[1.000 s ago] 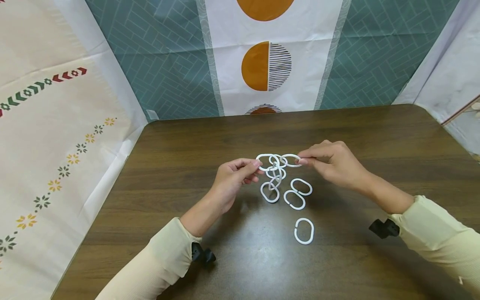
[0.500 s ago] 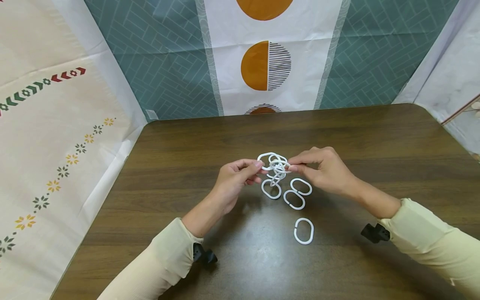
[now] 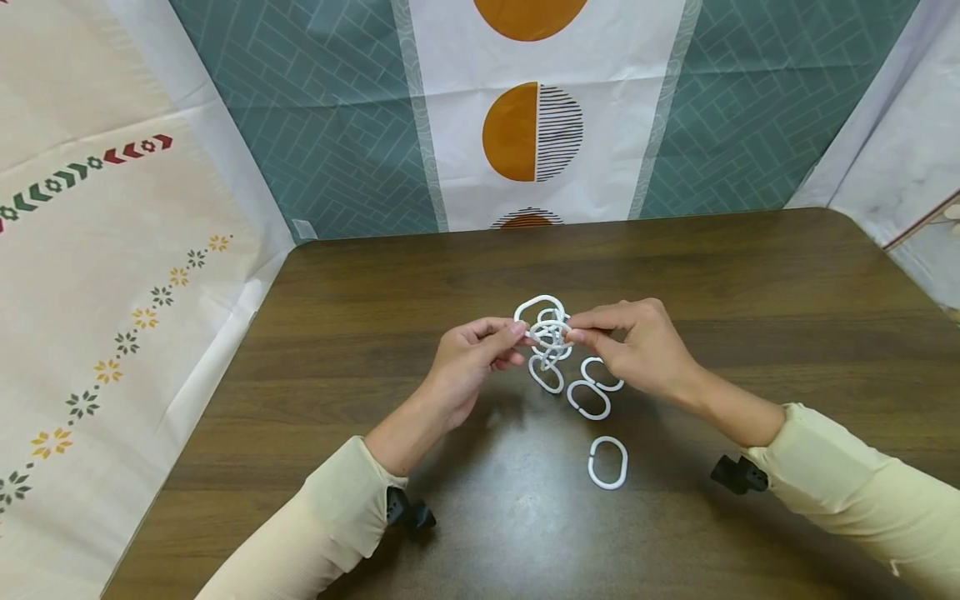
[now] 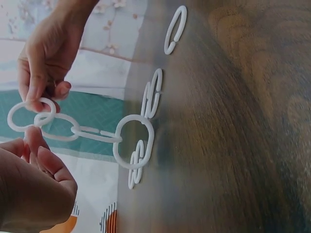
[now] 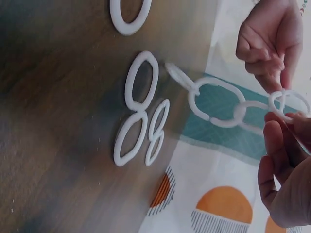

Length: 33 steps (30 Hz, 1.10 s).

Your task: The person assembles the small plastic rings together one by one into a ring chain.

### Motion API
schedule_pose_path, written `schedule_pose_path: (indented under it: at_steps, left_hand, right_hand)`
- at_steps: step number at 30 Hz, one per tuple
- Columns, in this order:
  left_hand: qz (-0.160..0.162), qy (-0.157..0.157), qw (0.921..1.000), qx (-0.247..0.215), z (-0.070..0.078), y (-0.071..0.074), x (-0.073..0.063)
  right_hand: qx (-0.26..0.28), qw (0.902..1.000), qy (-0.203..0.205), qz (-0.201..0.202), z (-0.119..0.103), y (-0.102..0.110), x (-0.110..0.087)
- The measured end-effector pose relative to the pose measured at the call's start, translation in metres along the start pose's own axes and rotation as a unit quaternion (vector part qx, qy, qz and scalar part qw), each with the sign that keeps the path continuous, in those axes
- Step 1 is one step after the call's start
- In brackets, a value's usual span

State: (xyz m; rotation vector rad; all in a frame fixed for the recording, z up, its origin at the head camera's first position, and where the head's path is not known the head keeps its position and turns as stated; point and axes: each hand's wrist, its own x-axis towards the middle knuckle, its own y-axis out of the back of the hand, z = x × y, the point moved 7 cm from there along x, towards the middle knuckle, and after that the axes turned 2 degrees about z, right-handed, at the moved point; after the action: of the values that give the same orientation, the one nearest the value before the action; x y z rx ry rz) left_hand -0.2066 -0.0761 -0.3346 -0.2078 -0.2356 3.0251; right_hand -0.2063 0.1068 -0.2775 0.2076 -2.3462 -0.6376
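Note:
My left hand (image 3: 471, 357) pinches a white oval plastic chain link (image 3: 538, 297) between thumb and fingers. Thumb and fingertips of my right hand (image 3: 641, 343) pinch another white link (image 3: 551, 323), brought up against the first so the two overlap in the head view. From the held links a short chain of joined links hangs down, seen in the left wrist view with its lowest link (image 4: 151, 141) close to the table. Fingers partly hide where the held links meet.
Two loose links lie touching on the brown table (image 3: 360, 367), the nearer one (image 3: 592, 417) right of the chain. A single link (image 3: 611, 487) lies closer to me. In the right wrist view another pair of links (image 5: 166, 109) lies farther back. Patterned cloth (image 3: 352, 150) hangs behind.
My right hand has moved left with its link, bringing it from the side of the left hand's link to overlap it. The chain hangs bunched closer together; the left hand stays nearly still.

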Motion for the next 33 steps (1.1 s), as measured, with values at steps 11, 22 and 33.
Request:
schedule_pose_path:
  at_steps: [11,22,33]
  left_hand:
    - [0.0,-0.002,1.0,-0.01,0.001,-0.001,-0.001]
    - [-0.006,0.007,1.0,-0.002,0.0,-0.003,-0.002]
    - [-0.008,0.044,0.9973,0.058,-0.008,0.0,-0.001]
  right_hand:
    - [-0.057,0.996,0.018,0.066,-0.004,0.009,-0.001]
    - [-0.053,0.9972,0.014,0.052,-0.006,-0.005,-0.005]
    - [-0.027,0.9966,0.031,0.071,-0.013,-0.003,0.0]
